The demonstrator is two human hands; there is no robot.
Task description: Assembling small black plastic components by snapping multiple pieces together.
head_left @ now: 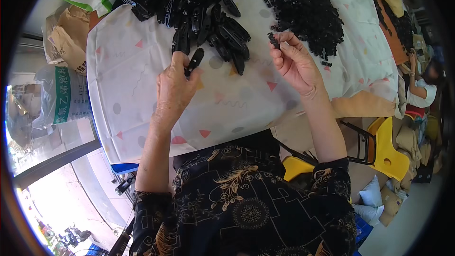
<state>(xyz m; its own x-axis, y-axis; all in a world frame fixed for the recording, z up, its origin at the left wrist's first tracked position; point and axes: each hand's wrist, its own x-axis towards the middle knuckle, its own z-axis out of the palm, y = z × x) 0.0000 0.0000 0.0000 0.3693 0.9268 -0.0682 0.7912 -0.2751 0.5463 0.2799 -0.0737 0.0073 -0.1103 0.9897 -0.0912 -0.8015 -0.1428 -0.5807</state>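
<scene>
My left hand (177, 83) is closed on a long black plastic part (195, 60), gripped near its lower end, close to the front of a big heap of similar long black parts (213, 23). Raised a little over the cloth, my right hand (296, 59) pinches a small black plastic piece (273, 41) between thumb and fingers. Just beyond that hand lies a pile of small black pieces (308, 14). The two held parts are apart from each other.
A white patterned tablecloth (137, 123) covers the table. Bags and a brown paper sack (71, 38) stand at the left. On the right are a yellow chair (391, 149), white sacks (372, 194) and another person (419, 90) at an orange-topped table.
</scene>
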